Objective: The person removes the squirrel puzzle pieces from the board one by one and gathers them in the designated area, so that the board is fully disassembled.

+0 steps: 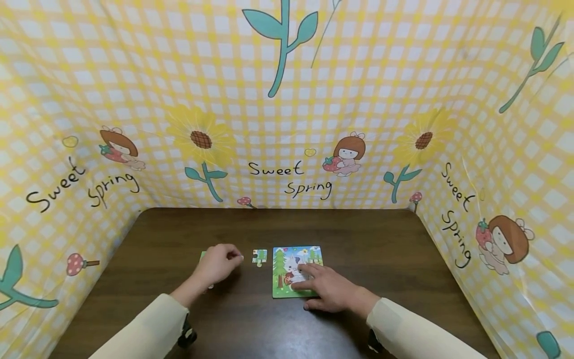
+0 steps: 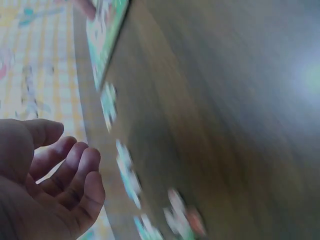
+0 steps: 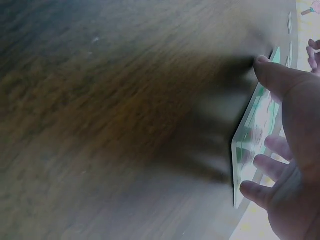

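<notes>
My right hand [image 1: 334, 289] rests spread on a square picture board [image 1: 280, 254] showing green trees and animals, its fingertips over the board's right half. In the right wrist view, the thumb of this hand [image 3: 295, 135] is near one edge of the board [image 3: 245, 145]. Left of the board lies a loose jigsaw piece [image 1: 259, 256]. Farther left, my left hand [image 1: 217, 264] hovers above the table with fingers loosely bent; nothing shows between thumb and fingers of this hand [image 2: 65, 175] in the left wrist view. It partly hides more pieces in the head view.
Several loose pieces lie on the table in the left wrist view, among them a pale one [image 2: 128, 172] and one with red [image 2: 184, 217]. The brown table [image 1: 381, 239] is enclosed by a yellow checked cloth [image 1: 296, 119] at the back and both sides.
</notes>
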### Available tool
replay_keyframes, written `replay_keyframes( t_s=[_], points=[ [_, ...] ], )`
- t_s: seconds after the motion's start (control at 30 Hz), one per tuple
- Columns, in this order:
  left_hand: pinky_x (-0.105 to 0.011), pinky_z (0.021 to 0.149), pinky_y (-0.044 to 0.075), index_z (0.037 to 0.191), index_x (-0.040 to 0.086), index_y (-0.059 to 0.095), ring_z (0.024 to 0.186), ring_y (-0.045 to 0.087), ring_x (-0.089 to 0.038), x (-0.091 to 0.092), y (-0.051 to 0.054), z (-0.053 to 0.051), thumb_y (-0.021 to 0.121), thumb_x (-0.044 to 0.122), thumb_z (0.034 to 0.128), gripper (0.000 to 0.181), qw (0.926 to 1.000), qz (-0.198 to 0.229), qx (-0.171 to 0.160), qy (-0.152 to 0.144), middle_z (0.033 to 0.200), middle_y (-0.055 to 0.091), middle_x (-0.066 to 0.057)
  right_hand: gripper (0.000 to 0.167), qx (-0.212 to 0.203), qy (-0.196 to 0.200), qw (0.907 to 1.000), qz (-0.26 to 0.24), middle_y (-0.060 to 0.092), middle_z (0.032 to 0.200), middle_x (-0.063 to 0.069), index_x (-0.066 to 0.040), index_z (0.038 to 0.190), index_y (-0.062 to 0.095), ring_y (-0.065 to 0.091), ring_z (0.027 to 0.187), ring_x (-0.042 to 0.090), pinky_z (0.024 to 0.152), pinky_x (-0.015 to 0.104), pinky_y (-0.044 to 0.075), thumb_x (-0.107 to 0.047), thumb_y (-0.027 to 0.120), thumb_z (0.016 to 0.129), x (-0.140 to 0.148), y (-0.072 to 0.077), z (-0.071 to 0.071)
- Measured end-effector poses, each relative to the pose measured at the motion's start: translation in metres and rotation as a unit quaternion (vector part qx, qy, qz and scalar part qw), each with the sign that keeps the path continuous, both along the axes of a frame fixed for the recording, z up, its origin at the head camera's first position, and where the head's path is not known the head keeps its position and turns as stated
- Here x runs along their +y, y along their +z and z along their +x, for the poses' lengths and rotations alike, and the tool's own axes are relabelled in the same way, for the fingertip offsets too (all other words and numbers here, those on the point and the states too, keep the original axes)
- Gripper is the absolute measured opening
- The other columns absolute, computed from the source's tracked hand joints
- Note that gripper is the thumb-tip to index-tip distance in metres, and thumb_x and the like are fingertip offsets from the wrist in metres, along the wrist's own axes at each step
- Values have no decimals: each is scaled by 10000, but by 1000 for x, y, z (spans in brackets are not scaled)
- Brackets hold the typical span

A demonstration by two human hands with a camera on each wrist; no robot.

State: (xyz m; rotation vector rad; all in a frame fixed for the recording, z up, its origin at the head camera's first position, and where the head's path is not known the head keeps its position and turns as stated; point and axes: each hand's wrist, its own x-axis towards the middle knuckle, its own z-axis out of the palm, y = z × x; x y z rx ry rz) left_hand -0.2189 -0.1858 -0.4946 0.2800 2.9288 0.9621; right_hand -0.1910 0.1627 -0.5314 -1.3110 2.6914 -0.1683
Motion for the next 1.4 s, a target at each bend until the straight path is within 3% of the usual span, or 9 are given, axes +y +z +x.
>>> replay_keyframes(
  t_s=[0.23, 0.4, 0.57, 0.73, 1.23, 1.4],
  points=[
    [-346, 729, 516, 982, 120, 769, 760, 585, -119, 59, -3, -12, 692, 170, 964, 93, 9959, 341, -423, -724, 871, 700, 39, 519, -247, -413, 9987, -167, 364, 1638, 115, -375, 1469, 556, 338, 1513, 313, 1155, 574, 363, -494, 663, 975, 18, 4, 0],
    [-412, 844, 537, 1081, 70, 771, 888, 629, -149, 89, -8, -17, 685, 167, 974, 169, 9901, 598, -669, -1081, 985, 734, 4, 490, -238, -389, 9985, -318, 400, 1614, 135, -349, 1438, 599, 369, 1492, 332, 1140, 569, 384, -454, 690, 968, 31, 1, -1],
    [-453, 904, 535, 1123, 53, 763, 945, 634, -179, 109, -10, -22, 671, 145, 978, 195, 9846, 706, -934, -1299, 1042, 741, -34, 458, -226, -327, 9981, -469, 428, 1595, 141, -333, 1412, 630, 388, 1478, 346, 1127, 576, 398, -422, 700, 967, 33, -2, -1],
    [-442, 862, 550, 1135, 47, 764, 911, 648, -174, 120, -11, -23, 665, 96, 970, 199, 9814, 581, -999, -1533, 1028, 754, -50, 455, -379, -379, 9975, -464, 423, 1603, 130, -335, 1408, 634, 380, 1486, 337, 1133, 553, 402, -420, 704, 967, 32, 1, -2],
    [-424, 876, 546, 1094, 41, 777, 900, 625, -172, 129, -21, -27, 645, 37, 942, 202, 9867, 427, -984, -1219, 1004, 744, -71, 464, -426, -415, 9976, -345, 427, 1601, 115, -356, 1409, 628, 377, 1486, 333, 1137, 538, 402, -437, 708, 959, 31, -1, -3],
    [-372, 814, 540, 1123, 11, 767, 863, 602, -175, 132, -23, -27, 632, 23, 941, 227, 9880, 481, -973, -1097, 1010, 739, -87, 465, -453, -416, 9974, -365, 421, 1605, 119, -358, 1416, 622, 375, 1486, 354, 1129, 554, 406, -437, 701, 965, 31, -1, -4]
  ],
)
